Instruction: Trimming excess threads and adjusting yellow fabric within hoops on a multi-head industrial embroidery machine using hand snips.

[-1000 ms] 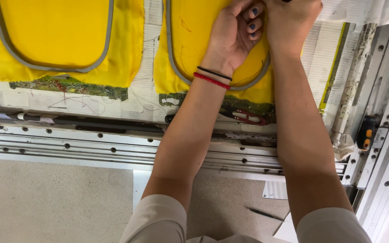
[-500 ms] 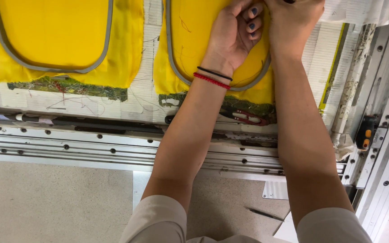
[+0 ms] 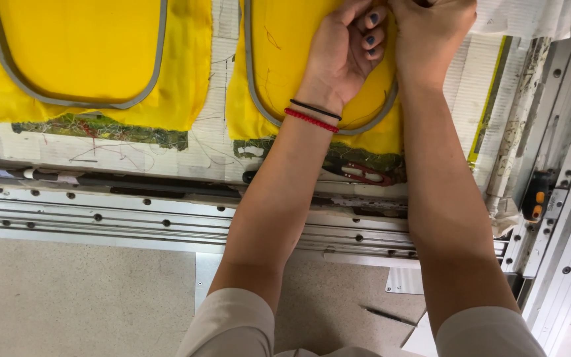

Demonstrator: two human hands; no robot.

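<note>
Figure: two bare hands at a hooped panel of yellow cloth on an embroidery frame, seen from above the worker's head.

Nearest the viewer, both forearms run forward side by side from pale sleeves, elbows low, crossing the grey steel rails of the machine bed. The left wrist carries a black and a red band.

At the far end of that reach, the left hand rests knuckles-up on the yellow cloth, its fingers curled together and pinched toward the right hand; what they pinch is hidden, so a grip on thread or cloth cannot be told. The right hand lies just beside it, touching, its fingertips cut off by the upper edge, so their state cannot be told either.

The cloth sits directly under both hands, held inside a grey hoop whose curved rim passes just below the left wrist. Below the wrists, red-handled snips lie on a strip of thread waste. Well to the left of the fingers, a second hooped yellow panel lies untouched.

Judged from this pose, fine handwork is under way: the heel of each hand is best kept planted on the cloth, with only the fingertips moving, so the hooped fabric stays taut and unshifted.
</note>
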